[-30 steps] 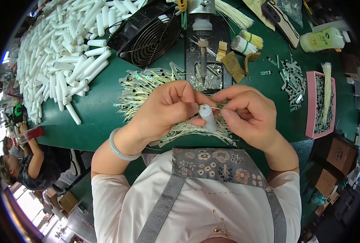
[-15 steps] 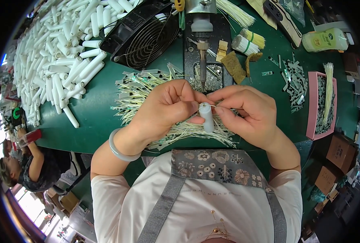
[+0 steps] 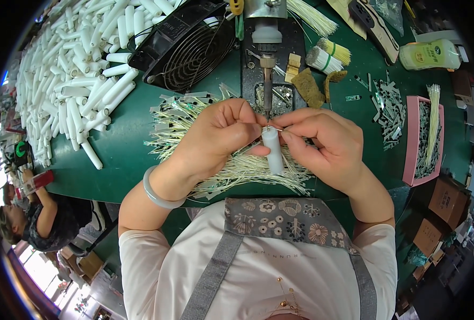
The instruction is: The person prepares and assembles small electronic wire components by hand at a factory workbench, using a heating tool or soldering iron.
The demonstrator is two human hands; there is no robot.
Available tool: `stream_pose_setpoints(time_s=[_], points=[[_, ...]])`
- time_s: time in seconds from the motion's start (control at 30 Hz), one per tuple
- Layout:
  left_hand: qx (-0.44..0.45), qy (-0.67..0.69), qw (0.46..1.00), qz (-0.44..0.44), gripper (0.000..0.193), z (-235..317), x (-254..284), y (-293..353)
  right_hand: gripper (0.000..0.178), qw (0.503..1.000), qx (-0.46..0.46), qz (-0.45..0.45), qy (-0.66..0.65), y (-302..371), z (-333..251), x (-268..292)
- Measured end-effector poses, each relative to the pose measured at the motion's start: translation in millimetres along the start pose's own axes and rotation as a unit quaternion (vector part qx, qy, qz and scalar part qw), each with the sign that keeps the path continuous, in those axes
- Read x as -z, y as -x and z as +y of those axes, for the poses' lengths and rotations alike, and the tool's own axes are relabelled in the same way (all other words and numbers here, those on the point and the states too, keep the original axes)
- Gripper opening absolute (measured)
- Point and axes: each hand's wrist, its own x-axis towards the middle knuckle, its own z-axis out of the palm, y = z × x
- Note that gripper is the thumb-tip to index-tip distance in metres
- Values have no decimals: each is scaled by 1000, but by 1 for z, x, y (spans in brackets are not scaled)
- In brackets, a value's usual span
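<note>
A white, kinda plasticky cylinder [image 3: 274, 154] is gripped by the left hand [image 3: 223, 129], on the near side of the slim grey metal soldering tip [image 3: 268, 96]; a thin pale wire [image 3: 276, 128] is pinched in the right hand [image 3: 327, 140].

Glaring windows [image 3: 41, 268] left, dark curved edges

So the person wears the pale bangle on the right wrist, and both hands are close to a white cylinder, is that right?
Not quite: in the head view, the pale bangle is on the left wrist, not the right. The left hand and right hand are indeed both close to the white cylinder.
</note>
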Motion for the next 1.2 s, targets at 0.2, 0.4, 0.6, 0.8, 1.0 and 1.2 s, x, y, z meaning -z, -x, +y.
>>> stream_pose_setpoints(time_s=[0.2, 0.4, 0.6, 0.8, 1.0, 1.2], points=[[8, 15, 1000, -11, 10, 2, 0, -2, 10, 1000, 5, -27, -2, 0, 2, 3], [11, 3, 1000, 7, 10, 4, 0, -2, 9, 1000, 14, -22, -9, -2, 2, 2], [7, 7, 1000, 13, 10, 5, -2, -2, 9, 1000, -1, -16, -18, -1, 2, 2], [2, 6, 1000, -5, 11, 5, -1, -3, 9, 1000, 14, -19, -11, -2, 2, 3], [8, -15, 999, 35, 11, 4, -10, 2, 16, 996, -68, 27, -53, 7, 3, 6], [-31, -52, 998, 32, 14, 3, -15, 18, 30, 992, -67, -32, -98, 18, -10, 2]])
